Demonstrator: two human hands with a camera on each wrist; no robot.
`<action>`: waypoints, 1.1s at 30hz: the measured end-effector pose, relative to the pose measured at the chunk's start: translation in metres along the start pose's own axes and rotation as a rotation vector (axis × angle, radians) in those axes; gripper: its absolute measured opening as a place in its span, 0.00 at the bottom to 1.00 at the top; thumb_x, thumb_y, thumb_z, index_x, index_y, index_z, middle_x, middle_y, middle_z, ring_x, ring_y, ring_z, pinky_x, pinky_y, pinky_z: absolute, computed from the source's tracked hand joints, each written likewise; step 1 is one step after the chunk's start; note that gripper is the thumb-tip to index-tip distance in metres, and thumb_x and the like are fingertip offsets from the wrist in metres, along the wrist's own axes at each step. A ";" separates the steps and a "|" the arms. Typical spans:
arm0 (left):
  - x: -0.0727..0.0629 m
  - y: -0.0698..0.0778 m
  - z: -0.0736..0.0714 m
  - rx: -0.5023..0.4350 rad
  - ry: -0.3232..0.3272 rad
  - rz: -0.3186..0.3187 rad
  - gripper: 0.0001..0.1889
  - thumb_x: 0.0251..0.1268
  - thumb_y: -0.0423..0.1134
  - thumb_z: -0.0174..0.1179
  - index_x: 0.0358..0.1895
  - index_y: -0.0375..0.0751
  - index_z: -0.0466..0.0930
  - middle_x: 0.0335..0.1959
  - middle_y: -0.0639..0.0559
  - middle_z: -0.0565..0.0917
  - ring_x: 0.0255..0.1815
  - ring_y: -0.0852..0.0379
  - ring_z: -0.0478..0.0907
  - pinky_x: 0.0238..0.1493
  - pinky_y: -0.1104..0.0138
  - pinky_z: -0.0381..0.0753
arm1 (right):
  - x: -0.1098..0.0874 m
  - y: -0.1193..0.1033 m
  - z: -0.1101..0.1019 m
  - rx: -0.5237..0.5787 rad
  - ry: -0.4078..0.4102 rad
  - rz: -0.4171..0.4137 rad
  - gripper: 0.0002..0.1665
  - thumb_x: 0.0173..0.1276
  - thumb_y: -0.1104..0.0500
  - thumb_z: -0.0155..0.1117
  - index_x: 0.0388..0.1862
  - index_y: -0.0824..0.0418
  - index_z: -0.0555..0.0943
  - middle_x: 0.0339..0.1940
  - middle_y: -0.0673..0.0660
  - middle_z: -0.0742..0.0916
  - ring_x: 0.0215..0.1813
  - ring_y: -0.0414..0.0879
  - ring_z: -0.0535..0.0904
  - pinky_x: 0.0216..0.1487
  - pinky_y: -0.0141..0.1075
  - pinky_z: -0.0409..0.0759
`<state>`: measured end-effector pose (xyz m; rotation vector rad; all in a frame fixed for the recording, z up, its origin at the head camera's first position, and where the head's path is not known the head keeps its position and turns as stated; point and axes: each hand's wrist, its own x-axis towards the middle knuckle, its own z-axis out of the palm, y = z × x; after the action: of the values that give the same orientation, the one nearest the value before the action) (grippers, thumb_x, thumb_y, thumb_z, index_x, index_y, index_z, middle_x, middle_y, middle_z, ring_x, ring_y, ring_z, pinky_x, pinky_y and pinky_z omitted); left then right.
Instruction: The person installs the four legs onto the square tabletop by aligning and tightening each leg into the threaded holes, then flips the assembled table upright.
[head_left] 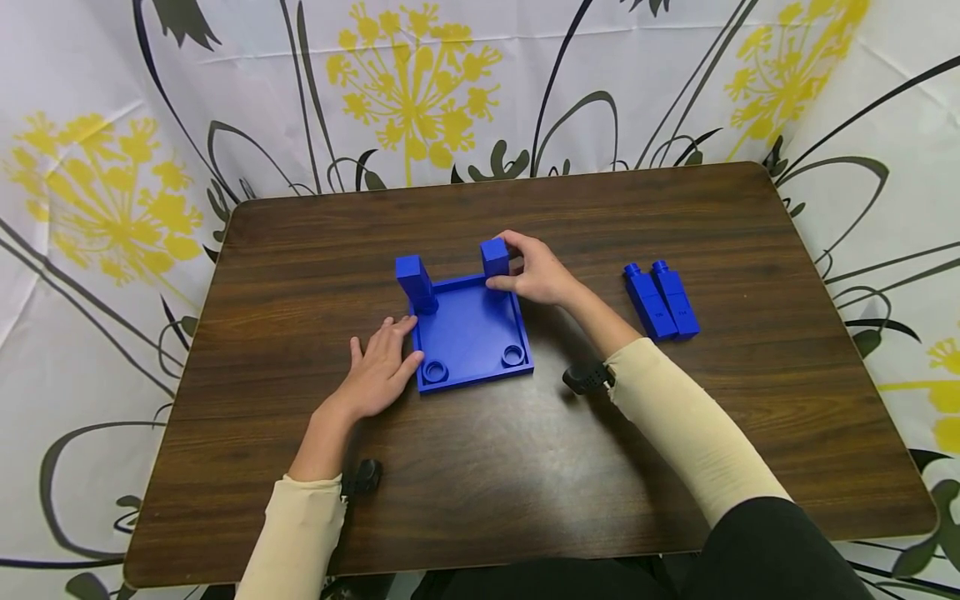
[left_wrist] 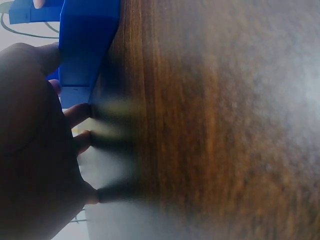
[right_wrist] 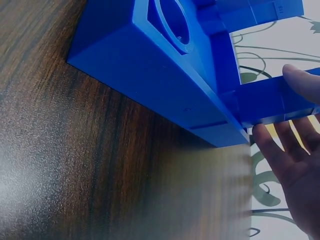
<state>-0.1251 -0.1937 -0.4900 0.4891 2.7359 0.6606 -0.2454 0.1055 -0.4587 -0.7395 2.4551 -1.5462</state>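
Observation:
A square blue tray-like base (head_left: 472,329) with a raised rim lies on the table, round sockets (head_left: 513,356) showing at its two near corners. At the far left corner a blue square post (head_left: 416,283) stands upright. My right hand (head_left: 542,272) grips a second blue post (head_left: 495,257) at the far right corner, thumb on the near side and fingers behind. In the right wrist view this post (right_wrist: 265,101) meets the base's corner. My left hand (head_left: 380,367) lies with spread fingers against the base's left side, thumb and fingertips touching its edge.
Two more blue posts (head_left: 649,302) (head_left: 677,298) with round pegs lie side by side on the table's right part. The brown wooden table (head_left: 750,417) backs onto a flower-printed curtain (head_left: 247,100). Dark wrist cameras (head_left: 587,377) sit under both forearms.

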 end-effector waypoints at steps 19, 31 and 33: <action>-0.002 0.002 0.000 0.001 0.020 0.013 0.32 0.80 0.55 0.37 0.78 0.46 0.46 0.79 0.44 0.50 0.79 0.41 0.38 0.64 0.30 0.28 | -0.003 0.000 0.011 -0.074 0.144 0.016 0.28 0.53 0.61 0.79 0.51 0.62 0.77 0.42 0.57 0.86 0.45 0.50 0.84 0.45 0.39 0.81; -0.002 0.002 0.000 0.006 0.016 0.016 0.32 0.80 0.55 0.37 0.78 0.47 0.45 0.79 0.44 0.49 0.79 0.42 0.38 0.64 0.31 0.28 | -0.010 0.001 0.023 -0.108 0.278 -0.026 0.25 0.53 0.61 0.80 0.48 0.63 0.79 0.40 0.57 0.85 0.43 0.51 0.85 0.44 0.39 0.82; -0.002 0.001 0.000 0.011 0.011 0.013 0.32 0.80 0.56 0.36 0.78 0.48 0.44 0.79 0.45 0.49 0.79 0.42 0.37 0.64 0.31 0.28 | -0.011 0.001 0.025 -0.113 0.296 -0.037 0.25 0.53 0.62 0.80 0.48 0.63 0.79 0.41 0.57 0.85 0.44 0.50 0.85 0.45 0.38 0.82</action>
<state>-0.1227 -0.1935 -0.4892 0.5072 2.7505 0.6541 -0.2268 0.0909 -0.4723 -0.6133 2.7741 -1.6467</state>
